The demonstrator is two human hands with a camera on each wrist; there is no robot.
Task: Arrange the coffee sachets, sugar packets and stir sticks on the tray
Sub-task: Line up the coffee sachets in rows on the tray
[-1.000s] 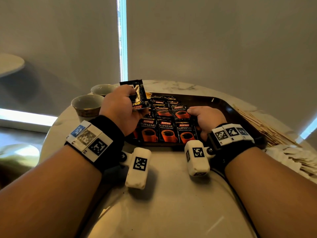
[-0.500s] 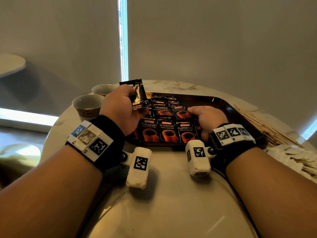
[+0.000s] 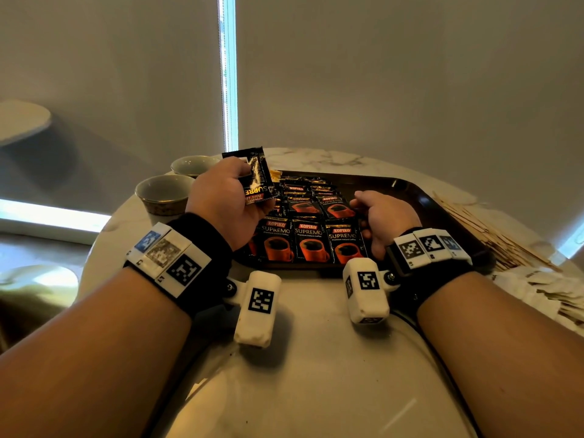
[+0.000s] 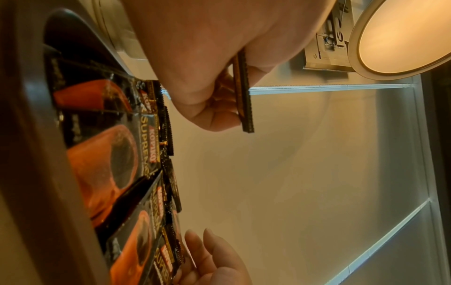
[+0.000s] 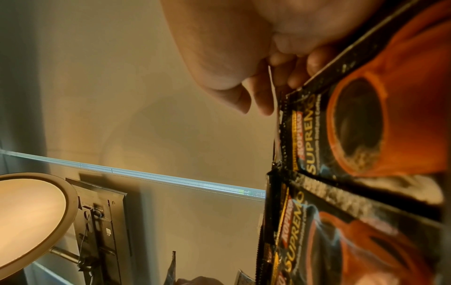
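Note:
A dark brown tray [image 3: 442,197] on the marble table holds rows of black and orange coffee sachets [image 3: 309,241]. My left hand [image 3: 249,175] is raised over the tray's left side and grips one coffee sachet [image 3: 257,177] upright; the left wrist view shows that sachet [image 4: 245,96] edge-on between thumb and fingers. My right hand [image 3: 363,213] rests on the tray at the right end of the rows. Its loosely curled fingertips [image 5: 263,106] touch the edge of a lying sachet [image 5: 354,125]. Wooden stir sticks [image 3: 493,235] and pale sugar packets [image 3: 553,292] lie off the tray to the right.
Two ceramic cups [image 3: 164,194] [image 3: 192,165] stand left of the tray, close behind my left hand. The round table's edge curves near both forearms. A roller blind hangs behind the table.
My right thumb has lifted a little off the sachets. The left hand still holds its sachet in nearly the same place.

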